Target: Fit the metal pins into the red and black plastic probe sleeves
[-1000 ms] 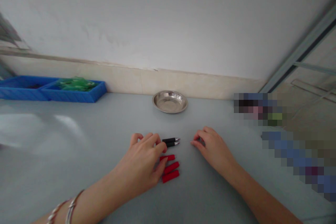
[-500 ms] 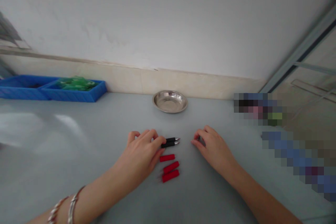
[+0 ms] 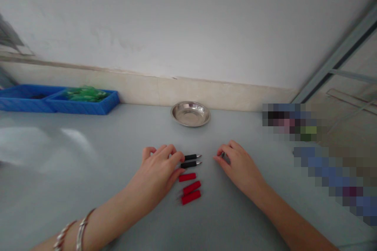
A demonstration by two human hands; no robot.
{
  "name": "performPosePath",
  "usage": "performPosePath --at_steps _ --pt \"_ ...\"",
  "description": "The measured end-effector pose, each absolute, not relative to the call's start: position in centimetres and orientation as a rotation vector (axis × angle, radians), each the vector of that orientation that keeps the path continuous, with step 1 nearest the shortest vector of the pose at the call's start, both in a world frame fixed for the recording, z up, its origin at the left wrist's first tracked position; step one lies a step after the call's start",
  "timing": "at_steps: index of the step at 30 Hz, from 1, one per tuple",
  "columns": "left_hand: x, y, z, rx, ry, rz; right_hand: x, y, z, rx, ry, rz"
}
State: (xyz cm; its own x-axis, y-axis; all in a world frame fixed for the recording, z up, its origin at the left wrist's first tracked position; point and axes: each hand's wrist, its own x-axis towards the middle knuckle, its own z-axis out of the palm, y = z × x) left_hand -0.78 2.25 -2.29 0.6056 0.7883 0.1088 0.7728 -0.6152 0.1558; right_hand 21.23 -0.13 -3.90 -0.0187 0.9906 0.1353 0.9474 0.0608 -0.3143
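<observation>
Two black pen barrels (image 3: 191, 164) with silver conical tips lie side by side, tips pointing right. My left hand (image 3: 161, 166) is curled over their left ends, with forefinger and thumb on either side of the pair; those ends are hidden under the fingers. Just below it lie red cylindrical pen grips (image 3: 191, 197), three in all, with thin clear ends on some. Apart to the right, my right hand (image 3: 238, 162) is closed in a pinch on a small metal piece (image 3: 223, 155), mostly covered by the fingers.
A round steel dish (image 3: 191, 114) stands by the wall behind the pens. Blue trays (image 3: 107, 102) are at the back left; one holds green pieces, the other something dark. Pixelated areas cover the right edge of the grey table (image 3: 132, 219).
The two black pen barrels have spread slightly apart at my left fingers. My right hand has shifted very little, and the metal piece in it shows a bit more.
</observation>
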Motion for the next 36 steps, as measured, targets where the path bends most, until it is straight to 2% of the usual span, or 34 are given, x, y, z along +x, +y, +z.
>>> performPosePath --at_steps 14,18,24,36 --pt "-0.6 2.4 -2.4 2.714 1.323 0.238 21.1 -0.2 -3.8 -1.809 -1.989 0.223" --pt "-0.7 2.2 -2.4 2.746 1.232 0.446 20.7 -0.4 -3.3 -1.631 -1.957 0.403" --pt "-0.5 1.6 -2.2 2.753 1.032 0.673 19.6 -1.0 -2.5 -1.434 -1.927 0.903" --pt "-0.3 1.1 -2.0 2.715 0.973 0.861 19.5 -1.0 -2.2 -1.443 -1.898 1.093"
